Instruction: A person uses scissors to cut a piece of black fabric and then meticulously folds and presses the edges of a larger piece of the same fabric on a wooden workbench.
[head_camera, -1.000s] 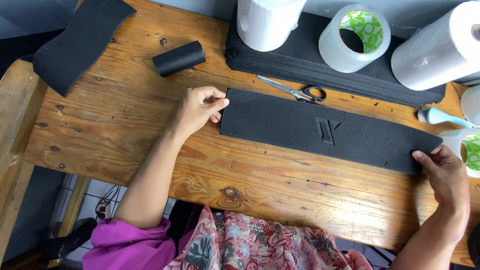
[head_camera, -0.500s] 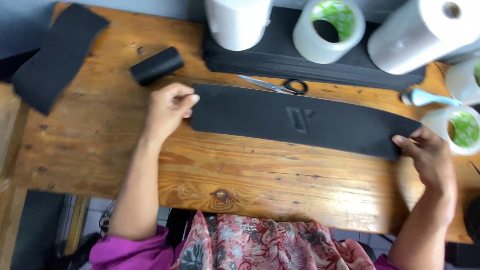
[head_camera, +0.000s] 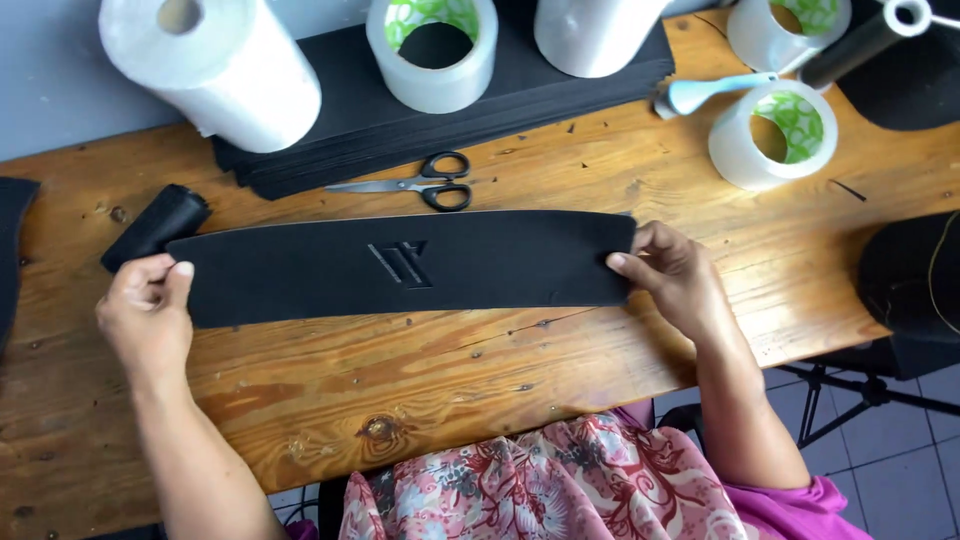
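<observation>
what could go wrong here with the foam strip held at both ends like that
The black foam strip is pinched only at its tips by the left hand and right hand, so it might sag or slip. The scissors lie just behind it and could get nudged. The small black roll beside the left hand might roll away.

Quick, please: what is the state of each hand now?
Left hand: closed, pinching the left end of the black strip.
Right hand: closed, pinching its right end.
</observation>
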